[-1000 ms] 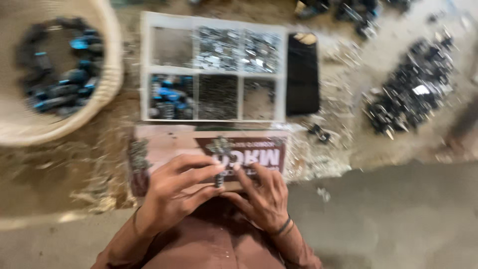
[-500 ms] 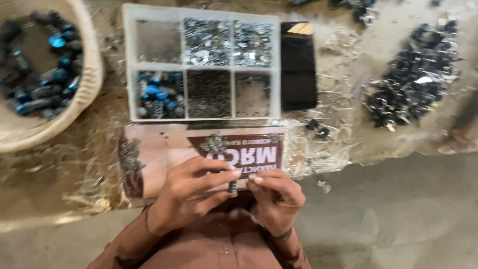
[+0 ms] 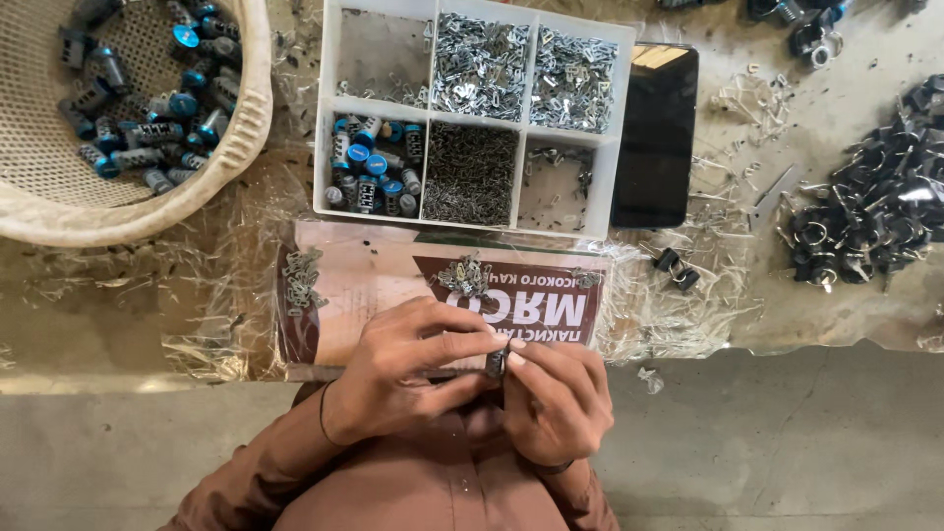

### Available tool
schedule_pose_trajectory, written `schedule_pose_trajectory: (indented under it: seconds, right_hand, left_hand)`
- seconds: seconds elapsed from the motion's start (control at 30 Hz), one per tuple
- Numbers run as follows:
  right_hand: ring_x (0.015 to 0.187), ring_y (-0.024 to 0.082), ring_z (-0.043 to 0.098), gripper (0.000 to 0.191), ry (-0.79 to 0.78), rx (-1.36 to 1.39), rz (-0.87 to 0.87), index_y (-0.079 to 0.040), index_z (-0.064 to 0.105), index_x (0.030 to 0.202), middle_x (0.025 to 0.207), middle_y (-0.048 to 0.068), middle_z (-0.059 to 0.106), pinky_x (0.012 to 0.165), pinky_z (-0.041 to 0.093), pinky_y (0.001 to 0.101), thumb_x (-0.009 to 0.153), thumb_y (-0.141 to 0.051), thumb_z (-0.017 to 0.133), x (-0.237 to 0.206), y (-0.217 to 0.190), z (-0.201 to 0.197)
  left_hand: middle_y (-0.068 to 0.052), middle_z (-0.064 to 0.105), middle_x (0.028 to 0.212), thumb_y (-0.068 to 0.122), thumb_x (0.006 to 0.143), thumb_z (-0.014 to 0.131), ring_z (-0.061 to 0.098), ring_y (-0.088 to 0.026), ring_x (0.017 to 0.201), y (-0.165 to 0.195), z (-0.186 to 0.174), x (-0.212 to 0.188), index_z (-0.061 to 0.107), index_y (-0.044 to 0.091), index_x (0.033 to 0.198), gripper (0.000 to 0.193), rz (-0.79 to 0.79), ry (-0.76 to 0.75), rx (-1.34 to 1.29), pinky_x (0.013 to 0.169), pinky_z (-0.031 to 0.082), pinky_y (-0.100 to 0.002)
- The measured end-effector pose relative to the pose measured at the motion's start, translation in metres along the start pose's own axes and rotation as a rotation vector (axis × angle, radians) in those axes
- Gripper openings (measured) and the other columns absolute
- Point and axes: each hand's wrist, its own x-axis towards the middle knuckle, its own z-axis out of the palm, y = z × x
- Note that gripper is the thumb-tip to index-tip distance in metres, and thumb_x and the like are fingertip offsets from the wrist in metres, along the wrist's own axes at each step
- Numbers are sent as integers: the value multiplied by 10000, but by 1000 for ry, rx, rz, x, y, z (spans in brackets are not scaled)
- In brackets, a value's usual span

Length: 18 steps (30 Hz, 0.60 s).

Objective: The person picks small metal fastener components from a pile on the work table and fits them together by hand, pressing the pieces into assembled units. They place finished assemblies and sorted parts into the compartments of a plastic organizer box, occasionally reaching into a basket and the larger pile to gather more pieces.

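Note:
My left hand (image 3: 408,369) and my right hand (image 3: 556,393) meet over the near edge of the bench, and together they pinch a small dark metal cylinder part (image 3: 497,363) between the fingertips. Just beyond them lies a printed cardboard sheet (image 3: 374,280) with a small heap of metal clips (image 3: 464,276) in its middle and another clip pile (image 3: 300,278) at its left end. Farther back stands a white compartment tray (image 3: 619,138) with tiny metal pieces, springs and blue-capped cylinders (image 3: 369,172).
A woven basket (image 3: 251,108) of blue-capped cylinders sits at the far left. A black phone (image 3: 656,133) lies right of the tray. A heap of dark metal rings (image 3: 870,211) fills the right side. Crumpled clear plastic (image 3: 688,315) covers the bench.
The view has shifted and sharpened. My hands stay together on the small part, with the fingers turned slightly around it.

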Motion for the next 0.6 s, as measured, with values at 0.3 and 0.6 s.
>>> schedule_pose_trajectory:
  seconds: [0.3,0.6]
  right_hand:
    - [789,192,660,206,-193,368,521,14,718,1049,954,123,712,667,508,256,847,45,738,-8,9,-11]
    - [903,259,630,478,-314,-322,-9,-59,702,1243,1081,92,645,786,522,367,826,-237,853,-7,19,6]
  left_hand:
    - [-45,733,1134,91,756,865,686,-240,870,-3,-3,0,757,121,1183,442,12,-19,5,762,552,-362]
    - [-60,733,1124,111,753,897,724,-227,954,-3,-20,2,761,100,1129,400,-26,90,34,834,590,-343]
